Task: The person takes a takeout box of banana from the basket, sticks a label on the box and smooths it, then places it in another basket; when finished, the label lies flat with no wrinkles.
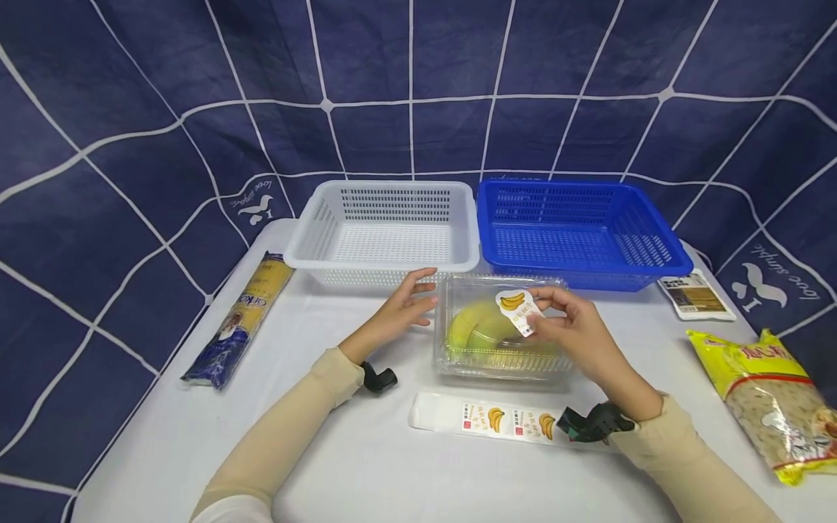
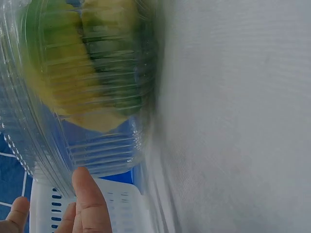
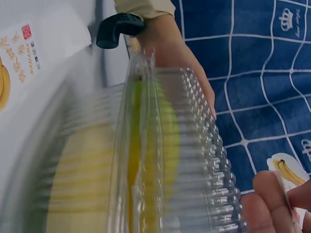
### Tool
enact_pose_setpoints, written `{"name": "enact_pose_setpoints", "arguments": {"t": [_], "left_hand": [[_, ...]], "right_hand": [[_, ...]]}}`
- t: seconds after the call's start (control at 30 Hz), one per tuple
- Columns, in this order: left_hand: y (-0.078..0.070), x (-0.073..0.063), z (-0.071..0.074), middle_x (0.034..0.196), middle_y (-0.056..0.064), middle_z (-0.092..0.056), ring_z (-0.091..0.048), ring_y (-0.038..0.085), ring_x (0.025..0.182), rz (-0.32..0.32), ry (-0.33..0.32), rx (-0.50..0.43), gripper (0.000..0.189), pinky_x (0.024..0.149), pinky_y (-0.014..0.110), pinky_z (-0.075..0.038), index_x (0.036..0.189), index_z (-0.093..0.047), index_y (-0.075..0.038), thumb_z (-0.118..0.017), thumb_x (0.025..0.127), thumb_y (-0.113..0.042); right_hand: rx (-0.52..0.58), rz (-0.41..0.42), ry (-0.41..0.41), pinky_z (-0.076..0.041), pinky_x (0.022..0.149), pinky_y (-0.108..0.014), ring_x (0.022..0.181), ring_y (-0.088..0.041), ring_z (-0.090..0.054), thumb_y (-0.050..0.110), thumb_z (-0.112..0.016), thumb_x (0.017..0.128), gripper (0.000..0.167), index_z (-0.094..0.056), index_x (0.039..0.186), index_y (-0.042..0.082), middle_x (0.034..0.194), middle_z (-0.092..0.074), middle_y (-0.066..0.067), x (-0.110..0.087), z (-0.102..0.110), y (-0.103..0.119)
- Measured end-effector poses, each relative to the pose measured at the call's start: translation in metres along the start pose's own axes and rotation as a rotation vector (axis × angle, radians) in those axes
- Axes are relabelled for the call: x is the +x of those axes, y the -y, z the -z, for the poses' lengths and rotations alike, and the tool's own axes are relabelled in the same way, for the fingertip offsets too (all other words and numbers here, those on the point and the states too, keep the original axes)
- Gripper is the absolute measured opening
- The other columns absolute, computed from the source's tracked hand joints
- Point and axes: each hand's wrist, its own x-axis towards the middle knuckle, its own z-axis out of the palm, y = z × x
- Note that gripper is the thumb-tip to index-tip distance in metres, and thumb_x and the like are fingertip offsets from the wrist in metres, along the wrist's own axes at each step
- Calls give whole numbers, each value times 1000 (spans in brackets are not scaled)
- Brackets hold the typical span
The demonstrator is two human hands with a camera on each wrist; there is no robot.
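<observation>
A clear plastic clamshell box (image 1: 503,363) with yellow-green bananas (image 1: 474,330) inside stands before the baskets, its lid down. Over the lid, my right hand (image 1: 575,330) pinches a white banana sticker (image 1: 516,309) between thumb and fingers. The same sticker (image 3: 286,167) shows at the lower right of the right wrist view. Beside the box's left side is my left hand (image 1: 399,316), fingers relaxed and holding nothing. In the left wrist view its fingers (image 2: 90,204) are right at the box's rim. In front of the box lies a strip of banana stickers (image 1: 484,420).
Behind the box stand a white basket (image 1: 386,276) and a blue basket (image 1: 575,280) side by side. A pasta packet (image 1: 242,319) lies at the left. At the right are a small flat packet (image 1: 700,296) and a yellow-topped bag (image 1: 771,399). A blue checked curtain (image 1: 445,65) hangs behind.
</observation>
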Motion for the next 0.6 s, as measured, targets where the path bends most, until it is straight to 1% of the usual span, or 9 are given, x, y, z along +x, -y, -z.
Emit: {"name": "enact_pose_setpoints", "arguments": {"t": [0.1,0.2,0.3,0.33,0.43,0.5,0.6], "left_hand": [[-1,2,-3,169,29,-31,-51,50,143,3,8,-23,71,103,55,-57,170,-25,-15,-58,108,-21],[-3,3,-5,170,27,-30,-49,48,144,11,16,-40,77,102,55,-57,171,-25,-19,-64,104,-22],[-3,4,-7,171,25,-28,-47,47,146,15,16,-33,81,102,54,-58,172,-24,-20,-66,102,-24],[-4,5,-7,172,25,-28,-47,47,146,17,12,-30,81,101,54,-58,172,-24,-20,-66,102,-24],[-3,5,-8,172,26,-26,-45,48,147,19,2,-28,81,101,54,-58,172,-24,-21,-65,102,-25],[-2,6,-9,172,25,-26,-43,48,149,26,0,-32,82,101,55,-58,172,-24,-22,-65,101,-26],[-2,5,-10,173,23,-26,-40,48,150,40,-1,-38,84,101,55,-57,172,-25,-25,-68,100,-26]], "right_hand": [[-5,-19,-22,-65,75,-33,76,-17,-77,-11,-62,100,38,-54,136,-23,106,-67,-3,4,3,-1],[21,-29,-56,-65,76,-34,75,-17,-77,-9,-60,102,23,-60,122,-21,106,-66,-2,7,5,-2],[63,-28,-89,-65,77,-34,81,-13,-75,-8,-59,104,7,-65,106,-11,102,-67,0,11,6,-3],[77,-28,-97,-65,77,-34,82,-12,-73,-8,-59,104,7,-66,102,-7,101,-67,1,12,7,-3],[114,-34,-111,-65,77,-34,87,-10,-69,-6,-60,106,15,-65,93,-1,95,-68,2,15,7,-4],[120,-35,-111,-65,76,-33,86,-10,-68,-6,-61,106,18,-65,90,1,92,-68,2,16,8,-5],[86,-26,-101,-65,72,-31,80,-10,-70,-5,-65,105,14,-67,91,-1,89,-70,2,18,8,-6]]}}
